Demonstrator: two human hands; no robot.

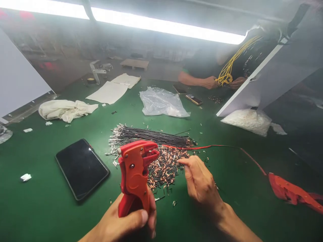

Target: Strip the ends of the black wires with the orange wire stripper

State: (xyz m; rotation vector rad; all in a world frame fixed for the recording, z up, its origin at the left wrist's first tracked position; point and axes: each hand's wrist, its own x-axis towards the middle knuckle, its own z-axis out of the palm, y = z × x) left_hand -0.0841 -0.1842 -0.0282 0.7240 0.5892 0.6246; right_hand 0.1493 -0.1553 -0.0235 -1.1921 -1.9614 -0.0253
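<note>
My left hand [126, 218] is wrapped round the handles of a red and orange wire stripper [135, 171], held upright with its jaws to the right. Over the right side of a heap of short black offcuts and copper strands [164, 168], my right hand [200, 179] has its thumb and index finger pressed together. Whatever lies between those fingertips, if anything, is too small to make out. Behind the heap is a bundle of black wires [151, 134], with metal terminals at the left ends and bare copper at the right.
A dark phone [82, 168] lies at left, near a white cloth [67, 110]. A clear plastic bag [163, 102] and papers [111, 90] lie farther back. A red strip [212, 146] leads toward another red tool [292, 191]. Across the table, a person's hands [212, 82] hold yellow wires [227, 69].
</note>
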